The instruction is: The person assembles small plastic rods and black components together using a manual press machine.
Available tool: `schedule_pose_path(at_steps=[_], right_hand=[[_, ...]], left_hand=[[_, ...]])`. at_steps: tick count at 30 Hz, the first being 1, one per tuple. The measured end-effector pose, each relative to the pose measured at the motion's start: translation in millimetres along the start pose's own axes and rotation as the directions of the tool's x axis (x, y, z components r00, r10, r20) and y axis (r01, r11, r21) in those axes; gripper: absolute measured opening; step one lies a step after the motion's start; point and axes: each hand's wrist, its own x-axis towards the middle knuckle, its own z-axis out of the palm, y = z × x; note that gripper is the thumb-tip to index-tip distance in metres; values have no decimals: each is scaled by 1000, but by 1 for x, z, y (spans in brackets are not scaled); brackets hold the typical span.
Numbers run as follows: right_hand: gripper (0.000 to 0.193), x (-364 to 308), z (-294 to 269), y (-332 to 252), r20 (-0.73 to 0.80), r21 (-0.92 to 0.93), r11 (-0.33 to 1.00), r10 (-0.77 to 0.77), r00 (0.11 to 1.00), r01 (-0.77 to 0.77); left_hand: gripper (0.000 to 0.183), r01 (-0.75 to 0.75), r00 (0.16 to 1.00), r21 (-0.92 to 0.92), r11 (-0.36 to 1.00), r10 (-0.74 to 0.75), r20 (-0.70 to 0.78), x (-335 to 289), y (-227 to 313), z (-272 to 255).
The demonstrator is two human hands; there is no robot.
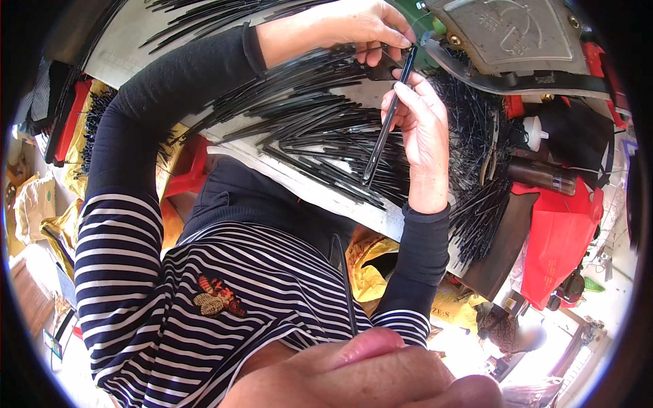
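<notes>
My right hand grips a long thin black rod near its upper end, and the rod slants down toward my chest. My left hand pinches a small black piece right at the rod's top tip, beside my right fingertips. Both hands are raised over a heap of several similar black rods spread across a white table. Long black sleeves over a striped shirt cover both forearms.
A grey metal plate on a machine stands just right of my hands. More black strips hang over the table edge. A red bag, a small white bottle, a dark bottle and yellow bags lie around.
</notes>
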Motion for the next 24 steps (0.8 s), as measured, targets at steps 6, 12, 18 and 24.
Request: schedule_pose_path(at_steps=[6, 12, 18, 24], right_hand=[[29, -1, 1, -2, -3, 24, 1000, -3, 1000, 3], [29, -2, 0, -2, 3, 45, 999, 2, 1000, -2], [29, -2, 2, 0, -14, 12, 1000, -17, 1000, 17], [28, -4, 8, 3, -52, -25, 998, -55, 997, 54]], left_hand=[[25, -23, 1000, -3, 1000, 23, 14, 2, -1, 0], [23, -45, 999, 46, 998, 44, 16, 5, 0, -3], [23, -33, 999, 43, 999, 33, 11, 4, 1, -2], [24, -44, 999, 53, 998, 43, 14, 4, 0, -2]])
